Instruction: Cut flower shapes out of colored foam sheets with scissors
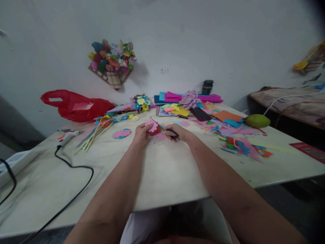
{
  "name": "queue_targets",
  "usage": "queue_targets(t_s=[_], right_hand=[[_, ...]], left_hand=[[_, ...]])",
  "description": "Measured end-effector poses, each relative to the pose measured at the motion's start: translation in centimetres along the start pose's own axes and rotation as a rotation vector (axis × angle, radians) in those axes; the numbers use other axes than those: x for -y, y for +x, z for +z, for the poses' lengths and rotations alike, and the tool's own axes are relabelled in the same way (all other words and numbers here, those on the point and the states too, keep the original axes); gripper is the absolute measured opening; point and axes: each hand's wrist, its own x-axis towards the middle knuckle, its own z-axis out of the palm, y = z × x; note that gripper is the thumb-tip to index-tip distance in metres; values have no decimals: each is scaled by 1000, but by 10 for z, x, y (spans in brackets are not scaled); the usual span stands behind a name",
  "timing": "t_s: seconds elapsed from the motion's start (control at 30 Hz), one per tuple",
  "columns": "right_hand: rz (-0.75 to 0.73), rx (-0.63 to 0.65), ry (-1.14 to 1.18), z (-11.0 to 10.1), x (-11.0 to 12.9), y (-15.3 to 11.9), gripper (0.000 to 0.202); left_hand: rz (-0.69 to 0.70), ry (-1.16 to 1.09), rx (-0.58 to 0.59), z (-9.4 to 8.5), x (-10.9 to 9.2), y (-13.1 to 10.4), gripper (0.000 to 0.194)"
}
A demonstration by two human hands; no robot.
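My left hand (pixel 141 133) pinches a pink scalloped paper piece (pixel 151 126) above the middle of the table. In my right hand (pixel 179 133) is a pair of scissors (pixel 173 133) with black handles, its blades pointing left at the edge of the pink piece. A round red object (pixel 154 131) shows just behind and below the blades; I cannot make out what it is. Small pink scraps (pixel 160 137) lie on the table beneath my hands. To the left rests a pink oval piece with a blue scalloped edge (pixel 122 134).
A glue gun (pixel 66 137) with a black cord lies at the left, near thin sticks (pixel 95 137) and a red plastic bag (pixel 76 107). Coloured sheets (pixel 175 98), a purple flower (pixel 190 99) and a dark phone (pixel 200 114) stand behind. Paper scraps (pixel 245 145) and a green mango-like fruit (pixel 257 120) lie right.
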Motion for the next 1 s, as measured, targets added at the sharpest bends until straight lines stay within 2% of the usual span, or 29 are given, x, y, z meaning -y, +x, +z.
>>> queue_targets(t_s=[0.53, 1.0], right_hand=[[-8, 7, -26, 0, 0, -1, 31], [-3, 4, -47, -1, -2, 1, 31]], left_hand=[[-15, -31, 23, 3, -4, -5, 25], [-16, -53, -13, 0, -1, 0, 19]])
